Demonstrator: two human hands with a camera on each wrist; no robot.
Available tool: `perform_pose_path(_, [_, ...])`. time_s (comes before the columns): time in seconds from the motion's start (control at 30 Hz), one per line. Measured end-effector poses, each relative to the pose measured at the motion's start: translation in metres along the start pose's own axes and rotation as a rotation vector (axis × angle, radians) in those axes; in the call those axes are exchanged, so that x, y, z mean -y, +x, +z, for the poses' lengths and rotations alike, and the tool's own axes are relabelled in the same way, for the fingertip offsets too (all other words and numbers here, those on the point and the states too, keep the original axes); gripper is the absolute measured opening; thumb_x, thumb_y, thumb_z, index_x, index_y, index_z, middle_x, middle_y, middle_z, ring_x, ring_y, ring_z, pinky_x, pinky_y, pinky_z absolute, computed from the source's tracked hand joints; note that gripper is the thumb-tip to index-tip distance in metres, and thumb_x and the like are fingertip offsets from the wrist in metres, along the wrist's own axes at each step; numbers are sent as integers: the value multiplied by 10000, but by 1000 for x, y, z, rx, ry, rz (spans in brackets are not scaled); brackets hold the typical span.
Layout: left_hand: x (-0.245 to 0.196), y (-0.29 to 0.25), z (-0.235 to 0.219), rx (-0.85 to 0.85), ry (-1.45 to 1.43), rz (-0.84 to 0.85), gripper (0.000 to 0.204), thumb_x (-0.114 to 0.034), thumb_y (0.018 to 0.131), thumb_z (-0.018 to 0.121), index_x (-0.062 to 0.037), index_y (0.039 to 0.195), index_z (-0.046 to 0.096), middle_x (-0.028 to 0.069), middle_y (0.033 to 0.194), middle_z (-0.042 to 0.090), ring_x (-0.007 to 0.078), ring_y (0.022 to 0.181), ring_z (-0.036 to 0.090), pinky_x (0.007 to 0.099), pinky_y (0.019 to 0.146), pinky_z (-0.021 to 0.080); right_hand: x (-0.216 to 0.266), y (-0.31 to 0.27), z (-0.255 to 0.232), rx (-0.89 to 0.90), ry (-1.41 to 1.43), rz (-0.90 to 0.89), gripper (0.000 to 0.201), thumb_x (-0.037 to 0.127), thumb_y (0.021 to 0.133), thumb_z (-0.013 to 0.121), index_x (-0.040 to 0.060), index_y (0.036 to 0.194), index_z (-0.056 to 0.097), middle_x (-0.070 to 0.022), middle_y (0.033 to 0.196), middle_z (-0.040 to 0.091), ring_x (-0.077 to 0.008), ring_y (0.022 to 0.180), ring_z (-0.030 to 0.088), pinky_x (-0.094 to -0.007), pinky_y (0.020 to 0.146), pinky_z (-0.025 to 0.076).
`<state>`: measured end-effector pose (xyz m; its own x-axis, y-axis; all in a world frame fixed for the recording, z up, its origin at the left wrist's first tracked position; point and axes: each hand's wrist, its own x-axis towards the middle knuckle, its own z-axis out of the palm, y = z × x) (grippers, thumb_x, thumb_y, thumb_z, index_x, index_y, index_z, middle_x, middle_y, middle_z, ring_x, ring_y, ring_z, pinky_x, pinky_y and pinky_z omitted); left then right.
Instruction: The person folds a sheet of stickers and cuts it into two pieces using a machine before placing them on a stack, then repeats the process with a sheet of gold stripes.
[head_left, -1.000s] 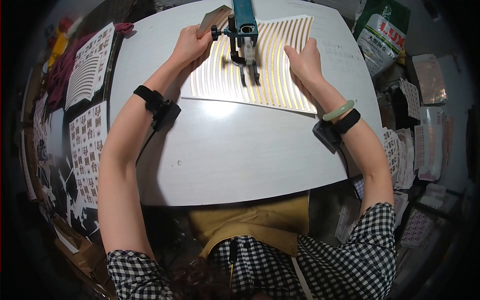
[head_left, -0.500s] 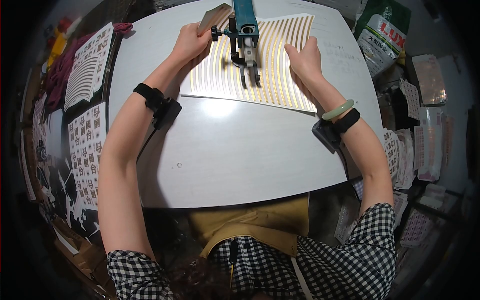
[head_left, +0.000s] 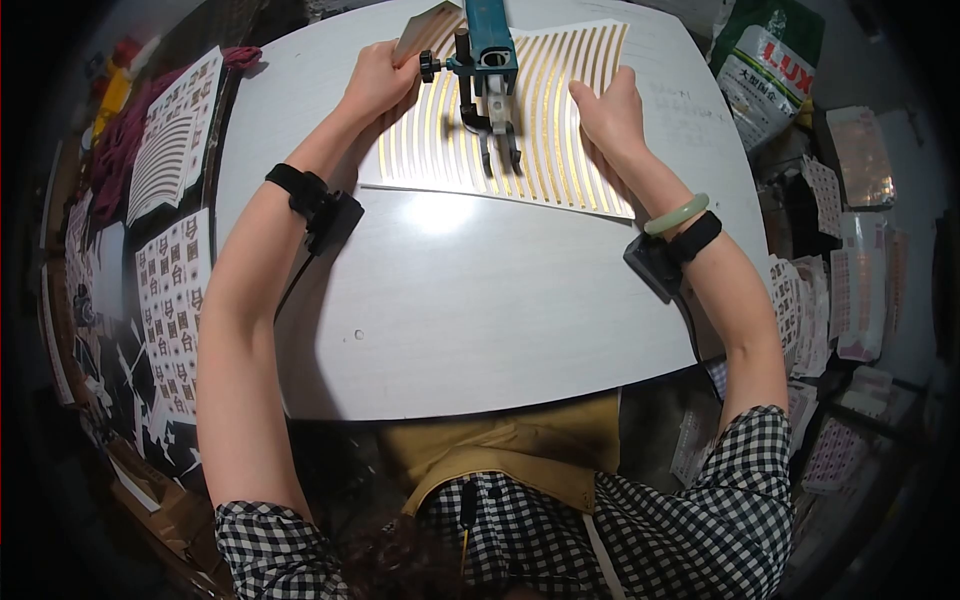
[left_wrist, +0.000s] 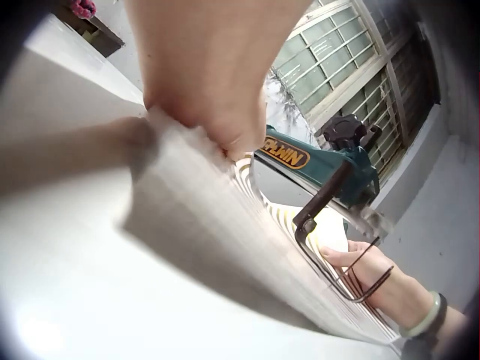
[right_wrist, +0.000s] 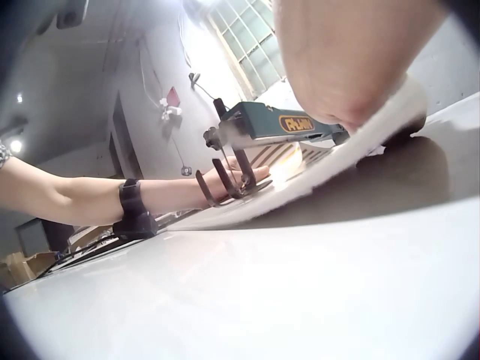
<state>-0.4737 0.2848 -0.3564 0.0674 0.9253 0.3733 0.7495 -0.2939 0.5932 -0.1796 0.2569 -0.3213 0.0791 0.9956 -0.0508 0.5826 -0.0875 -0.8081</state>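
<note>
A white sheet with curved gold stripes lies under the arm of a teal scroll saw. My left hand grips its left side near the far corner, which bends upward. At the right edge my right hand pinches the sheet, thumb on top and the other fingers largely hidden. Black prongs of the saw's hold-down foot sit low over the stripes between my hands. In the left wrist view the sheet's left part arches above the table. The right wrist view shows its near edge raised too.
Under the work is a white table with a curved front edge. Printed sheets and a maroon cloth lie at the left. To the right are a green and white bag and stacks of printed sheets.
The striped sheet has slid slightly away from me under the saw arm, and both hands have moved forward a little with it. Their grips look the same.
</note>
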Motion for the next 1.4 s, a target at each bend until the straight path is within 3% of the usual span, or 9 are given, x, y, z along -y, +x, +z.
perform_pose_path(0.3, [3, 5, 1, 11, 21, -38, 289, -176, 850, 576, 108, 830, 625, 213, 625, 629, 265, 528, 634, 358, 540, 509, 3, 2, 0, -6, 3, -11, 428, 141, 917, 556, -111, 1196, 353, -296, 1220, 493, -366, 1103, 566, -425, 905, 483])
perform_pose_path(0.5, [2, 6, 0, -30, -13, 33, 354, -240, 874, 616, 107, 806, 635, 206, 607, 626, 257, 520, 636, 349, 525, 504, 3, 5, 2, 1, 4, 1, 438, 139, 917, 550, -111, 1206, 336, -297, 1228, 479, -366, 1113, 560, -428, 909, 484])
perform_pose_path(0.7, [3, 9, 2, -4, -51, -43, 414, -298, 879, 640, 107, 792, 635, 192, 571, 614, 243, 495, 628, 349, 501, 492, 0, 9, 4, -3, 3, -11, 458, 145, 908, 559, -111, 1212, 332, -295, 1228, 479, -369, 1111, 558, -430, 912, 480])
perform_pose_path(0.97, [-3, 10, 0, 30, -62, -72, 369, -286, 921, 611, 67, 821, 651, 102, 526, 599, 155, 462, 606, 286, 461, 472, -5, 16, 7, -29, 6, -33, 460, 150, 897, 584, -115, 1197, 358, -303, 1214, 504, -380, 1101, 569, -425, 916, 477])
perform_pose_path(1.17, [1, 13, 2, 13, -35, -22, 395, -311, 919, 623, 62, 791, 638, 92, 515, 588, 151, 441, 595, 273, 438, 467, -6, 19, 8, -39, -2, -49, 460, 147, 893, 589, -130, 1183, 362, -317, 1206, 507, -392, 1106, 568, -429, 925, 473])
perform_pose_path(1.37, [2, 16, 1, 42, -43, -58, 406, -330, 919, 628, 55, 795, 639, 92, 514, 589, 145, 422, 585, 273, 423, 467, -13, 27, 11, -57, -21, -56, 466, 155, 884, 602, -132, 1167, 367, -322, 1185, 516, -393, 1089, 577, -433, 910, 480])
perform_pose_path(1.4, [3, 16, 2, 42, -43, -58, 406, -330, 919, 628, 55, 795, 639, 92, 514, 589, 145, 422, 585, 273, 423, 467, -16, 29, 13, -91, -48, -107, 456, 180, 887, 611, -135, 1135, 394, -326, 1117, 547, -374, 1002, 619, -414, 854, 505])
